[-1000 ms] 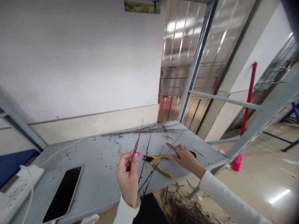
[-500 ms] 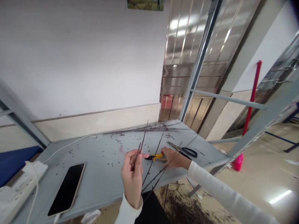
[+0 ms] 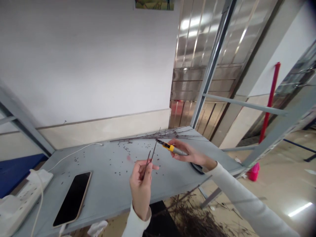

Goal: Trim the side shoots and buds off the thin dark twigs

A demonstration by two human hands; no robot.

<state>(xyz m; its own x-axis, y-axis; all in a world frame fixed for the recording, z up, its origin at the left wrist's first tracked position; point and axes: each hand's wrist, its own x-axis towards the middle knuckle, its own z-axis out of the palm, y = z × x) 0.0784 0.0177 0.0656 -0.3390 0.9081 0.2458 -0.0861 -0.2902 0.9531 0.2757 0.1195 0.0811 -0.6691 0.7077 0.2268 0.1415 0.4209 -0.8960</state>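
Observation:
My left hand is raised over the grey table, its fingers pinched on a thin dark twig that points up and away. My right hand is closed around yellow-handled pliers, held in the air with the jaws right at the twig's upper end. Black-handled scissors lie on the table under my right wrist, mostly hidden by it.
A bundle of long twigs lies along the table's far edge, with small dark bits scattered around. A phone lies face up at the front left, beside a white power strip and cable. Cut twigs pile on the floor below.
My right hand moved from the scissors to the pliers, picked them up off the table and brought them up to the twig. The long twigs that lay under the pliers are gone from the table.

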